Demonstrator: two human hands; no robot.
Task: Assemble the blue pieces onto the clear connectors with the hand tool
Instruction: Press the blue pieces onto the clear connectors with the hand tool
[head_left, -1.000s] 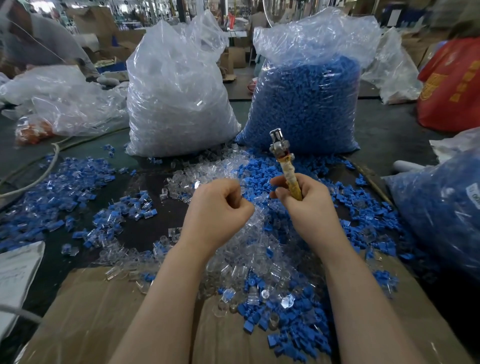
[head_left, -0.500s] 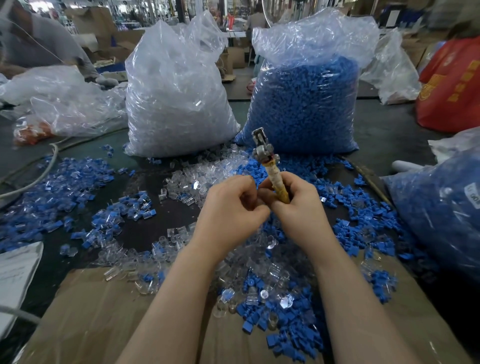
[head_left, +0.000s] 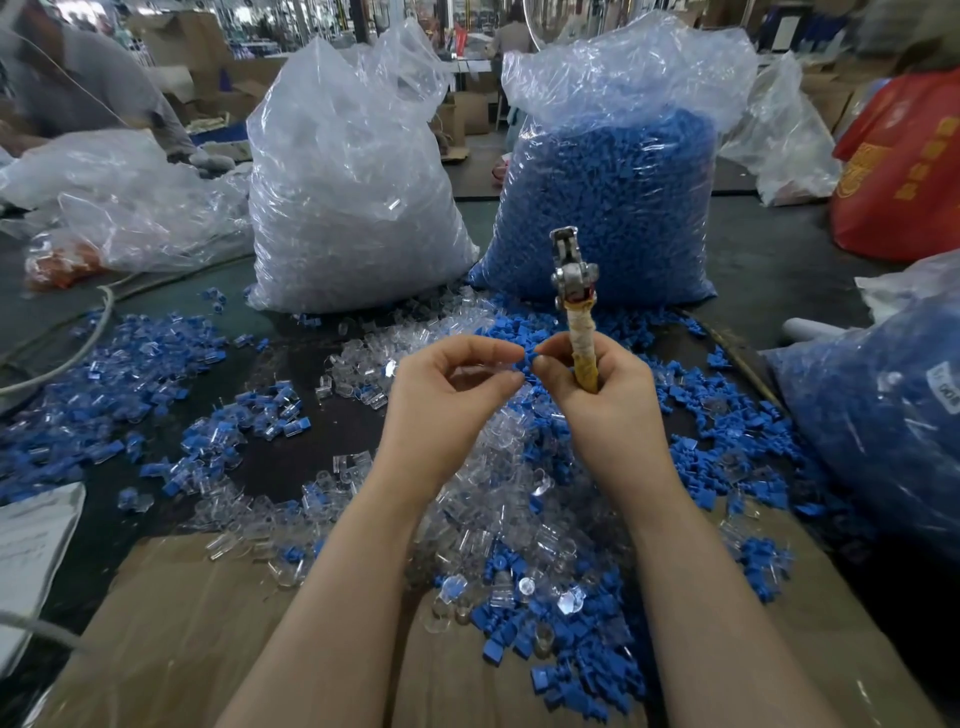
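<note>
My right hand (head_left: 602, 400) grips the taped yellow handle of the hand tool (head_left: 574, 291), whose metal head points up. Its thumb and forefinger also pinch a small blue piece (head_left: 525, 358). My left hand (head_left: 441, 395) is raised beside it, its fingertips meeting at the same blue piece; a clear connector seems to be in its fingers but is hard to make out. Below both hands lies a heap of loose clear connectors (head_left: 467, 499) mixed with loose blue pieces (head_left: 571, 639).
A big bag of clear connectors (head_left: 343, 197) and a big bag of blue pieces (head_left: 608, 208) stand at the back. Another blue-filled bag (head_left: 883, 415) lies right. Assembled pieces (head_left: 104, 374) spread left. Cardboard (head_left: 197, 623) covers the near table. A person works far left.
My hands have parted slightly and lifted. The tool has swung from a left tilt back to upright. The left hand's fist has loosened into a fingertip pinch at the blue piece.
</note>
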